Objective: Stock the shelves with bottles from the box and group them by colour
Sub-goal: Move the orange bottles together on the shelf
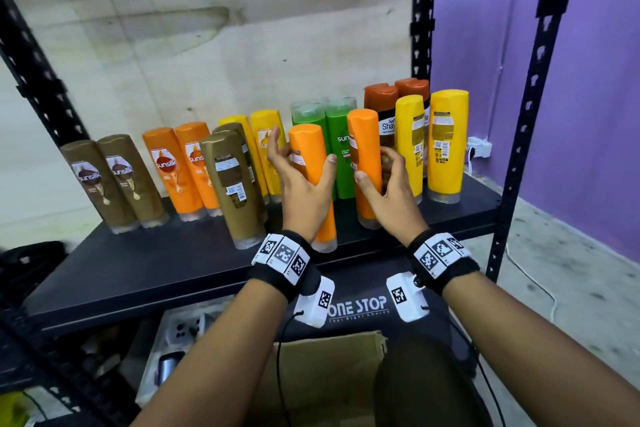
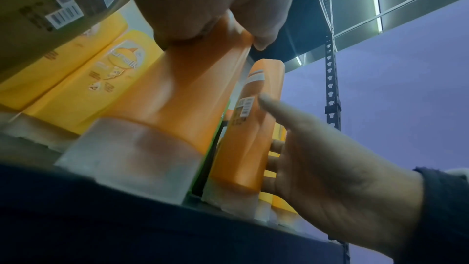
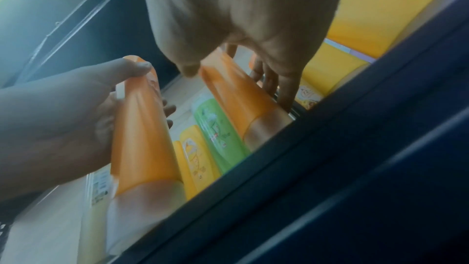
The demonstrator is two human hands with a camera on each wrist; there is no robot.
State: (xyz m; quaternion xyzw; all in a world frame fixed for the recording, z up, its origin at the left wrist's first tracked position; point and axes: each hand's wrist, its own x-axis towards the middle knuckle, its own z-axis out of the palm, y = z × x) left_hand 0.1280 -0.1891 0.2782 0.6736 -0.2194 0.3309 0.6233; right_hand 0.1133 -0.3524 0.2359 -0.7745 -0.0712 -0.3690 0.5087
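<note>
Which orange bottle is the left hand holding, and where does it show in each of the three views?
Head: orange bottle left of centre, standing on the shelf, left hand wrapped around it.
Left wrist: large, centre.
Right wrist: lower left.
Shared landmark: the second orange bottle, held by the right hand.

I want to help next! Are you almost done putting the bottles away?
Partly. Brown bottles and green bottles stand grouped on the shelf. The left hand and right hand each hold an orange bottle, away from the orange pair. Yellows are split. What's left in the box is hidden.
</note>
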